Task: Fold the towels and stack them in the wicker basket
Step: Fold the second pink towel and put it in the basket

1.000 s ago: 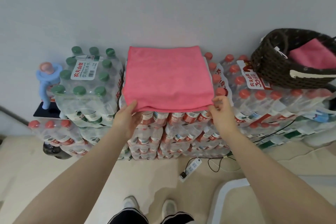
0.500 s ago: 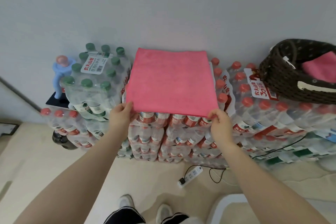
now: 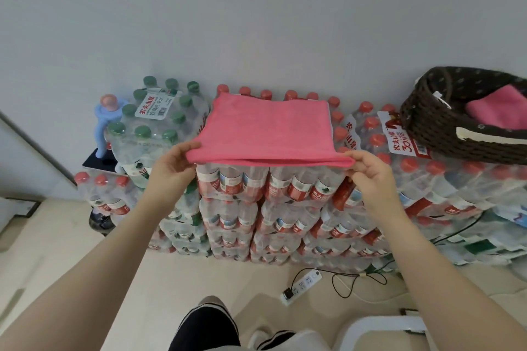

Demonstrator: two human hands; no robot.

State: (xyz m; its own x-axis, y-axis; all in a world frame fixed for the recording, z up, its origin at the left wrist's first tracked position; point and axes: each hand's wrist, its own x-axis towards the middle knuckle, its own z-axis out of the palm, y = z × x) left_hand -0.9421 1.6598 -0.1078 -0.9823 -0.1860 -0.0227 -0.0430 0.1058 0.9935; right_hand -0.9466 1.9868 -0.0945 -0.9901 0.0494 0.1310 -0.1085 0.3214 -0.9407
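- A pink towel (image 3: 269, 129), soft and finely napped, is seen at the centre of the frame, folded into a flat rectangle on shrink-wrapped packs of red-capped bottles (image 3: 288, 188).
- Its near edge is lifted slightly off the packs; two layers are shown there as a rounded fold.
- The near left corner is pinched by the left hand (image 3: 170, 171), thumb on top and fingers curled beneath.
- The near right corner is pinched by the right hand (image 3: 369, 172) between thumb and forefinger, the other fingers being curled loosely below.
- A dark woven wicker basket (image 3: 433, 128), oval and coarse in texture, is placed at the right edge of the frame on more bottle packs; another pink towel (image 3: 496, 110) is laid inside it.
- A glossy pack of green-capped bottles (image 3: 159, 125) is stacked just left of the folded towel.
- A smooth pale floor (image 3: 85, 251) is left open below the stack, where a white power strip (image 3: 302, 286) with a thin black cable is lying.
- A plain grey wall (image 3: 256, 14) is met by the far edge of the packs.
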